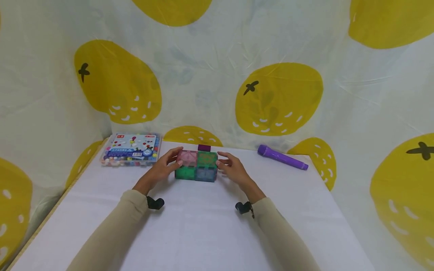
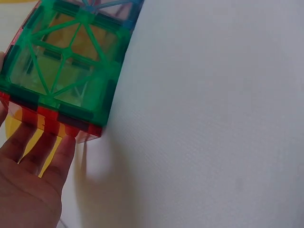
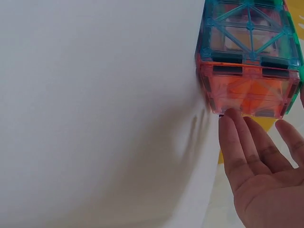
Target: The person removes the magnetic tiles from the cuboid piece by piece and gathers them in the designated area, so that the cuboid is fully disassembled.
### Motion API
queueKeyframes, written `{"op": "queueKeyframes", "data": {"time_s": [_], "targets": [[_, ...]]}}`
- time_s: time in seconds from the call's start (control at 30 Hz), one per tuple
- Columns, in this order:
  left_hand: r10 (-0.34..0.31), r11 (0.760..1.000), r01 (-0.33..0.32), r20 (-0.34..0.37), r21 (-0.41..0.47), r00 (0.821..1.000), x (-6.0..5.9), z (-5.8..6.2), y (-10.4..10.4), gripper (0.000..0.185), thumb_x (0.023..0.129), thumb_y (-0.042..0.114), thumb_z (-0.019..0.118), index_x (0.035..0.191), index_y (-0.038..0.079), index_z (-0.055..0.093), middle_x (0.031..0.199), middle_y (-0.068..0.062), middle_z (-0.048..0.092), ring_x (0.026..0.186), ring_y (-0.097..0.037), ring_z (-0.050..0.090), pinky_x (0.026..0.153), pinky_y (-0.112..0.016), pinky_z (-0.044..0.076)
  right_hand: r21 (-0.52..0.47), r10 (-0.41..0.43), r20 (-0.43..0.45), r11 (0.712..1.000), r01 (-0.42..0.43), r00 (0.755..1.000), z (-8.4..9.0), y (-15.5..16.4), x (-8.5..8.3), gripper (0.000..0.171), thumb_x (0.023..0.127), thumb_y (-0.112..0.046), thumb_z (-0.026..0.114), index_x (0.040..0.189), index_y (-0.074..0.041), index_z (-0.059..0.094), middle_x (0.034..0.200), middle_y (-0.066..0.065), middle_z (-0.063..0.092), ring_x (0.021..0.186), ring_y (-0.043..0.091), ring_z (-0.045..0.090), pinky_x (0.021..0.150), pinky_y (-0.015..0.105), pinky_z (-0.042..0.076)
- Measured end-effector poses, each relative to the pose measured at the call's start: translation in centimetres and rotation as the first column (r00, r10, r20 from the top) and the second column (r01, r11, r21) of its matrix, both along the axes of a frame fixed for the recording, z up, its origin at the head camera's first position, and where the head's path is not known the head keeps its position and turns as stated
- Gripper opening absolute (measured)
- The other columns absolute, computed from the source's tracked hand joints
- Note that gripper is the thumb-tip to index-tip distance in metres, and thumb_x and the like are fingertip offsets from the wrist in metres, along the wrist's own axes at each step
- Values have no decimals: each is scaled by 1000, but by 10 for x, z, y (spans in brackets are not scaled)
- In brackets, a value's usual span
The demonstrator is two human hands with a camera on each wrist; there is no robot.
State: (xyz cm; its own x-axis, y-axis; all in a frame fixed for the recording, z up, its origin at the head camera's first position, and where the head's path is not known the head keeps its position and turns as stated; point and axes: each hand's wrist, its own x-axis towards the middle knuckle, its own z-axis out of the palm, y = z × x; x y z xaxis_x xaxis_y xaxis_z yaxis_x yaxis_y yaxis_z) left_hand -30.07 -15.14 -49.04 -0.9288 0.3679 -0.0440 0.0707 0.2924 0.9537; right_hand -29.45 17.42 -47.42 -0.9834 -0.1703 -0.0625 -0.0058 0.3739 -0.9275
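Apparently to steady it, the left hand [image 1: 166, 162] and right hand [image 1: 235, 169] flank the tile block [image 1: 196, 166], their fingers [image 3: 231, 147] loosely extended, touching its ends without gripping.

left wrist view: block [image 2: 64, 64] cut off at upper edge; left hand [image 2: 33, 175], at lower left. right wrist view: right hand [image 3: 266, 175] cut off at lower right. head view: box [image 1: 131, 149] at left: lettering [image 1: 120, 150] illegibly small.
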Motion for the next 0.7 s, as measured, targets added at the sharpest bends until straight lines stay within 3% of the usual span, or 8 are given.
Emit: {"op": "queueKeyframes", "data": {"time_s": [0.23,0.4,0.53,0.7], "targets": [[-12,1000,12,-3,20,1000,0,-2,0,72,105,46,65,167,37,29,178,-5,23,164,-42,18,128,-70,25,-131,64,65,990,-55,996,-1,4,-5,46,106,-22,68,150,-21,57,147,20,62,119,34,73,98,49,63],[-21,1000,21,-7,21,1000,1,-2,1,68,106,44,64,166,39,30,177,-5,23,164,-42,20,128,-70,26,-179,117,111,979,-96,987,-5,10,-9,58,97,-17,80,148,-22,55,155,14,57,131,35,66,100,51,62],[-24,1000,25,-14,17,1000,-1,-2,0,67,107,43,63,165,37,31,177,-5,24,163,-42,21,128,-70,26,-131,154,32,980,-149,988,-8,12,-11,68,90,-17,87,148,-20,52,156,9,57,139,34,60,108,49,58],[-12,1000,12,-15,-6,1000,-2,-1,-1,70,105,46,65,165,37,31,176,-4,25,163,-41,23,127,-69,28,-59,167,-55,984,-170,984,-11,13,-17,69,86,-21,91,144,-18,54,149,10,62,136,32,63,114,51,53]]}}
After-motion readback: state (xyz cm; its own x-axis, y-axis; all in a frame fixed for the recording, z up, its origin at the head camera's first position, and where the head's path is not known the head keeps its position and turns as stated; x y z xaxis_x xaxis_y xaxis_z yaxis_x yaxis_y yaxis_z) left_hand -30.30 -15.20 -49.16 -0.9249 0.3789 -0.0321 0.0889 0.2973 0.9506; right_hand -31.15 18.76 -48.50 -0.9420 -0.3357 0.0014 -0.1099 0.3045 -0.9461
